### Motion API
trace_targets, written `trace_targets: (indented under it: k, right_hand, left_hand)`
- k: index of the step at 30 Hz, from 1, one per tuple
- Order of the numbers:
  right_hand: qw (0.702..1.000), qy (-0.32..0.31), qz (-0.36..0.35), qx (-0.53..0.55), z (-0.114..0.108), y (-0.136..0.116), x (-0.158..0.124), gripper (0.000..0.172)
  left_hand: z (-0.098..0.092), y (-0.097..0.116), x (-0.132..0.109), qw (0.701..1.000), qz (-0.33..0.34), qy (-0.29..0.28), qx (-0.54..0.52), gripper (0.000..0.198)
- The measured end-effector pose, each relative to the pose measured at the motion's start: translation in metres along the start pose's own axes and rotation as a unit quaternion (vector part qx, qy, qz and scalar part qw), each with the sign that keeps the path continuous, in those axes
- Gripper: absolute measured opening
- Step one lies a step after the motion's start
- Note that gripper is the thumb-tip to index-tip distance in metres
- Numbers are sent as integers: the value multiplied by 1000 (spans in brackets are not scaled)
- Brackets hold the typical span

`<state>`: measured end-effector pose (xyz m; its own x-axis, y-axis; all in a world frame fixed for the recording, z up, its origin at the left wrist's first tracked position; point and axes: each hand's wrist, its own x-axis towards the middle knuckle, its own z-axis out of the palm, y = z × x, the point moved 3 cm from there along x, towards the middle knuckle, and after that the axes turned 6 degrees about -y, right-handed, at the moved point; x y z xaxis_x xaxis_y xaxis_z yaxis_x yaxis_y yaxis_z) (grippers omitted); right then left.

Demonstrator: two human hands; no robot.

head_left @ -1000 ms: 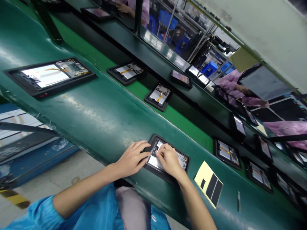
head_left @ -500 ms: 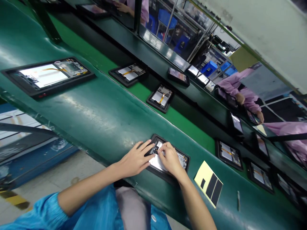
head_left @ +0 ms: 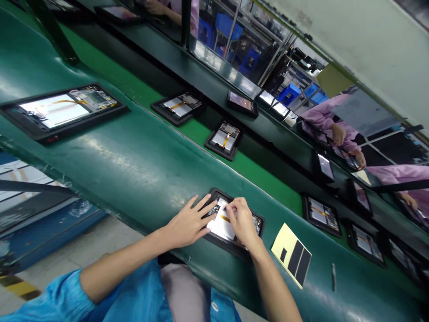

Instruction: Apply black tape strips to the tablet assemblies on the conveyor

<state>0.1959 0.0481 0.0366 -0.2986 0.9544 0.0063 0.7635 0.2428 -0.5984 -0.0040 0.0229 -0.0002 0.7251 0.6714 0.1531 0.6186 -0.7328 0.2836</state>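
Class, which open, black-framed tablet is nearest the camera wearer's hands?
The open, black-framed rectangular tablet beside the yellow sheet with black strips: the left hand and right hand are both at it; the rest lie farther off.

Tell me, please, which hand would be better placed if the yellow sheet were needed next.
Probably the right hand: it is nearer the yellow sheet, while the left hand is spread over the left edge of the open device.

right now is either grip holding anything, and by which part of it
The left grip spreads over the tablet's end, clasping nothing visible. The right grip looks pinched over it; whether it holds anything cannot be told.
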Motion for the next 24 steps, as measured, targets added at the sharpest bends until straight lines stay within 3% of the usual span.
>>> trace_targets:
  k: [6, 10, 13, 16, 20, 24]
  right_hand:
    - [998, 51, -38, -7, -14, 5, -43, 12]
    - [993, 12, -102, -60, -5, 5, -83, 25]
    - [975, -25, -163, -151, 8, 5, -102, 36]
    - [951, -8, -201, -236, 19, 7, -111, 31]
    - [939, 16, -205, -276, 29, 12, -114, 31]
    - [939, 25, -187, -286, 35, 16, -114, 34]
  left_hand:
    - [1, -7, 4, 1000, -12, 12, 2, 50]
    - [-8, -30, 19, 995, -73, 69, -3, 44]
    - [-16, -56, 52, 990, -132, 53, 12, 37]
    - [-21, -79, 101, 990, -131, 27, 38, 30]
    - [-25, -104, 166, 991, -111, 4, 73, 23]
    - [-29, -123, 206, 991, -95, -25, 92, 18]
